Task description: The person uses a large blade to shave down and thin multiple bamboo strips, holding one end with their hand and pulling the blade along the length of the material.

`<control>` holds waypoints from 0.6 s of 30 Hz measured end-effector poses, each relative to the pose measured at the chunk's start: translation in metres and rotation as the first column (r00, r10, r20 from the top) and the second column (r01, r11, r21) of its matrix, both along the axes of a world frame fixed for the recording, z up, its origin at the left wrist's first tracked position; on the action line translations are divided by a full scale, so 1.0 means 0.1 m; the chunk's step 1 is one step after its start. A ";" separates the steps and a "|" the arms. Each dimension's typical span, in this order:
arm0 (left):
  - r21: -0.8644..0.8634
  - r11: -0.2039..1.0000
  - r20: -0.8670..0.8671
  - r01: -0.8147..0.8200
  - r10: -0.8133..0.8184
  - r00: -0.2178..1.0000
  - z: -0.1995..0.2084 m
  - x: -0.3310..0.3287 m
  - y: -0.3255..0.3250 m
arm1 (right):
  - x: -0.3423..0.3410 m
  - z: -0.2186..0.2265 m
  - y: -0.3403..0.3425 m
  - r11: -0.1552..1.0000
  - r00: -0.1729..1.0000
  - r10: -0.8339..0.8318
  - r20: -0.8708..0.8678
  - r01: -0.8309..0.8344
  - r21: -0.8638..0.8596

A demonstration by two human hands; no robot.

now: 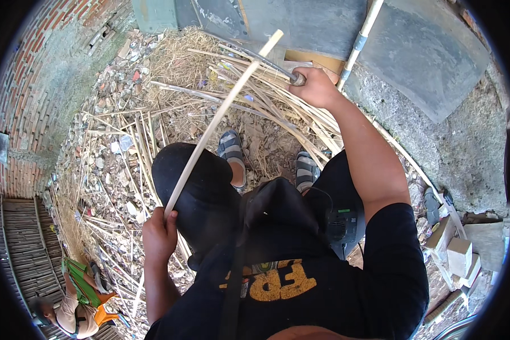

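Head view: pale strip in the left fingers, knife in the right fingers.
The left fingers are closed round the strip's near end, the rest slanting up and right from them; the right fingers wrap the knife's handle, its blade reaching left from them across the strip's far part, contact unclear. Loose sticks lie below the right fingers.

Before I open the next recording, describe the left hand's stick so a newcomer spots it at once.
Find the person's black-clad left knee, left of centre. One long, pale stick slants from the left hand up across it, its upper part overlapping the knife in the right hand. Unlike the sticks strewn on the ground, it is held up.
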State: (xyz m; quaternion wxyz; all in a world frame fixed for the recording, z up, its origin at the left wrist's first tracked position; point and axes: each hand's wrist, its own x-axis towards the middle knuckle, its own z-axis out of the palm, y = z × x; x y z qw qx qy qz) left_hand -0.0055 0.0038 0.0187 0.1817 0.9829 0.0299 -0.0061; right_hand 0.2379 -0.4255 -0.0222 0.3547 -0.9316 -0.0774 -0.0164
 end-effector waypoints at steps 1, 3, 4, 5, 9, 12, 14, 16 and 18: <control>0.009 1.000 -0.003 -0.013 0.013 1.000 0.01 -0.01 0.00 | -0.01 0.00 0.02 0.999 0.999 0.037 0.012 -0.037 -0.009; 0.011 0.999 0.017 -0.032 0.031 0.999 0.01 -0.06 0.00 | -0.03 0.02 0.09 0.994 0.993 0.110 0.033 -0.109 -0.025; 0.003 0.999 0.043 -0.039 0.039 0.998 -0.02 -0.09 0.00 | -0.08 0.08 0.17 0.988 0.989 0.148 -0.007 -0.148 -0.035; -0.005 0.999 0.069 -0.045 0.046 0.997 -0.04 -0.11 -0.01 | -0.11 0.11 0.24 0.981 0.983 0.185 -0.018 -0.186 -0.046; 0.004 1.000 0.155 -0.002 0.002 0.988 -0.17 -0.16 -0.04 | -0.22 0.07 0.47 0.956 0.961 0.277 -0.003 -0.276 -0.102; -0.028 0.998 0.101 -0.060 0.062 0.993 -0.13 -0.17 0.00 | -0.29 0.08 0.60 0.949 0.958 0.281 -0.056 -0.286 -0.133; -0.034 0.997 0.035 -0.075 0.077 0.996 -0.04 -0.15 0.03 | -0.26 -0.02 0.65 0.946 0.961 0.275 -0.036 -0.277 -0.170; -0.104 0.991 -0.003 -0.088 0.088 0.996 -0.01 -0.14 0.06 | -0.23 -0.04 0.66 0.942 0.961 0.275 -0.034 -0.277 -0.192; -0.134 0.989 -0.042 -0.064 0.059 0.997 0.00 -0.15 0.09 | -0.21 -0.01 0.66 0.939 0.958 0.280 -0.053 -0.285 -0.190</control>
